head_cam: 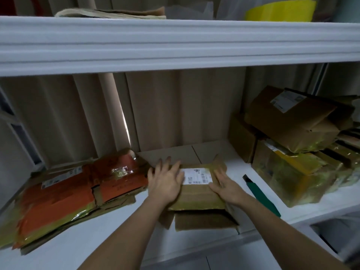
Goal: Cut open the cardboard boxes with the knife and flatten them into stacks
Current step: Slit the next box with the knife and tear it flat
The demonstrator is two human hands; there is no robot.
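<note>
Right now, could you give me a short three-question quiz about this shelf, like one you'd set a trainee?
1. True or false: the knife is in the right hand.
2. Multiple choice: where does the stack of flattened boxes lie? A) left of the hands B) right of the hands C) on the upper shelf
3. Short answer: what are both hands resting on?

Key
1. False. It lies on the lower shelf, right of that hand.
2. A. The boxes still in shape are piled on the right.
3. The brown box with a white label; the left hand and the right hand lie flat on it, one each side of the label.
</note>
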